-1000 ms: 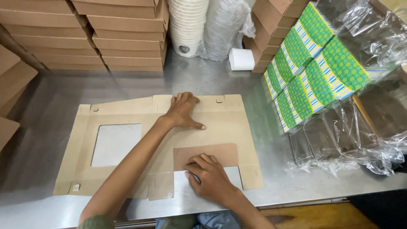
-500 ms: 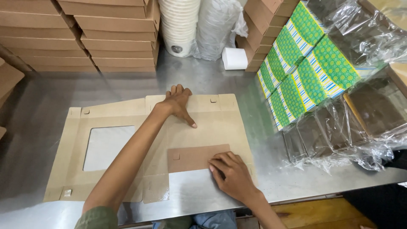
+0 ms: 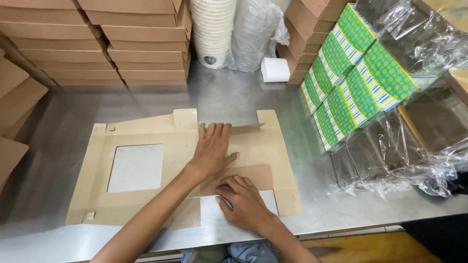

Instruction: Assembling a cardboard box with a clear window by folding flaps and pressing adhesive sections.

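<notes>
A flat, die-cut brown cardboard box blank with a square clear window (image 3: 146,170) lies spread on the brushed steel table (image 3: 234,97), near the front edge, its window panel to the left and its flaps to the right. The left hand (image 3: 212,151) lies open and flat, fingers together and pointing away, palm pressing the middle panel just short of the far flap (image 3: 246,128), which lifts slightly off the table; the pressure seems meant to pin the sheet so it cannot slide. The right hand (image 3: 243,202) sits nearer, fingers curled loosely with the tips on the edge of the darker folded-over flap (image 3: 253,176), holding it down along its crease rather than gripping anything.

Stacks of folded brown cardboard boxes (image 3: 141,44) line the far side, beside a column of white paper cups (image 3: 213,29) and a white paper roll (image 3: 274,69). To the right, green patterned boxes wrapped in clear plastic (image 3: 360,73) lean within reach.
</notes>
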